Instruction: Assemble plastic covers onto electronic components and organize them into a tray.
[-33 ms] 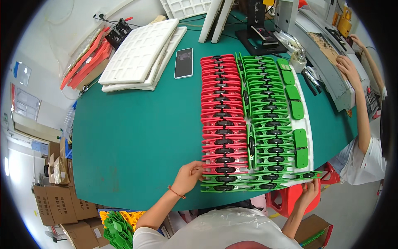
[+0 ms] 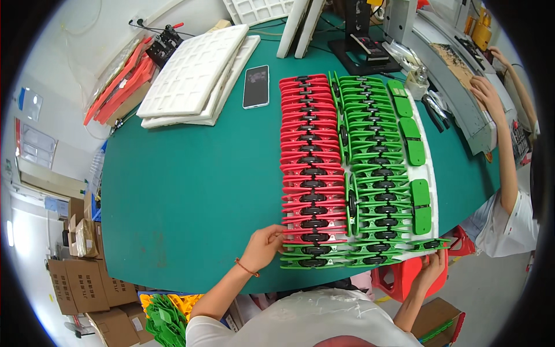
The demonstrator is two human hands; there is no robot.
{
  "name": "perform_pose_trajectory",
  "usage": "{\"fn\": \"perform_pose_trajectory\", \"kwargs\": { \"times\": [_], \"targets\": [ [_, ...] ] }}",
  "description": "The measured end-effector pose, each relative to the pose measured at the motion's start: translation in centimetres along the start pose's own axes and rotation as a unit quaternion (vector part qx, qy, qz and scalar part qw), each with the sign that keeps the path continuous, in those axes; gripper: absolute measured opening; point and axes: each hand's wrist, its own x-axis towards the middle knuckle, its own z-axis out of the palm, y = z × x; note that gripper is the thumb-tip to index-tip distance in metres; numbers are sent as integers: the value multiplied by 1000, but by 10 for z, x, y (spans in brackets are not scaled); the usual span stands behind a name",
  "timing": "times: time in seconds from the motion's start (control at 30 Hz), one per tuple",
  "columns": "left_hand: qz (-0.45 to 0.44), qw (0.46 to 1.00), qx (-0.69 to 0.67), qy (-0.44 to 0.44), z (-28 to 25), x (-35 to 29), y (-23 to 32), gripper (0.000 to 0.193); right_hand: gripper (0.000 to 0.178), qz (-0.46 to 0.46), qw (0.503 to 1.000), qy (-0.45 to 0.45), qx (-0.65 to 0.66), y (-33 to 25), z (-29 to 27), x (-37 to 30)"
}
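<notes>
A white tray (image 2: 429, 173) holds closely packed rows of red clip-like plastic pieces (image 2: 312, 159) and green clip-like plastic pieces (image 2: 378, 156), each with a black middle part. Several green pieces lie flat along its right side. My left hand (image 2: 265, 247) is closed at the near left edge, its fingertips against the ends of the lowest red and green pieces. At the near right corner my right hand (image 2: 429, 270) has bent fingers at the tray's edge, just below a green piece lying crosswise. What either hand's fingertips grip is hidden.
Stacked white trays (image 2: 193, 75) and a phone (image 2: 256, 87) lie on the green table (image 2: 191, 191). At the right, a co-worker's hand (image 2: 487, 95) rests by a grey machine (image 2: 457, 87). A red stool (image 2: 404, 280) stands below the near edge; cardboard boxes (image 2: 84, 283) are at lower left.
</notes>
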Motion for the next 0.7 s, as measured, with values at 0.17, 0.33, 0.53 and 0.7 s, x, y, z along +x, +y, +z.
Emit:
{"fn": "perform_pose_trajectory", "kwargs": {
  "times": [0.17, 0.33, 0.53, 0.7],
  "targets": [
    [-33, 997, 72, -9, -1, 6, 2, 13, 26, -4, 1000, 15, -4, 0, 7, 4],
    [126, 978, 155, 59, 4, 16, -28, 13, 21, -34, 999, 16, -25, 7, 13, 6],
    [193, 953, 210, 100, 5, 19, -32, 6, 25, -56, 998, -12, 17, 10, 9, 9],
    [163, 956, 229, 83, 9, 16, -30, 6, 22, -51, 999, -16, 8, 10, 7, 20]
  ]
}}
